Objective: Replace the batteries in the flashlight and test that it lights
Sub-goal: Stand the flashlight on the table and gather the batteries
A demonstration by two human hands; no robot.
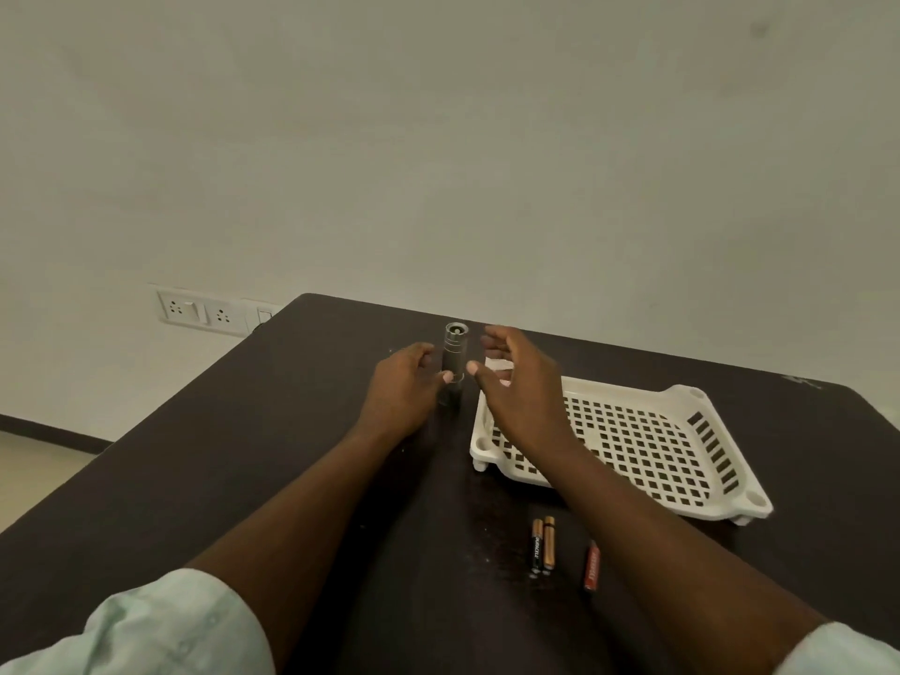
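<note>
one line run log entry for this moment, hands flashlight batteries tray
flashlight: upright on table | left hand: touches its base | right hand: open beside it | three batteries: loose on table | tray: white

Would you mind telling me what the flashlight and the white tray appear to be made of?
The flashlight looks like metal: a grey, dull-shining barrel with a brighter silvery ring near its top, though coated plastic cannot be excluded. The tray looks like moulded plastic: cream-white, matt, with a regular grid of square holes and rounded corners.
</note>
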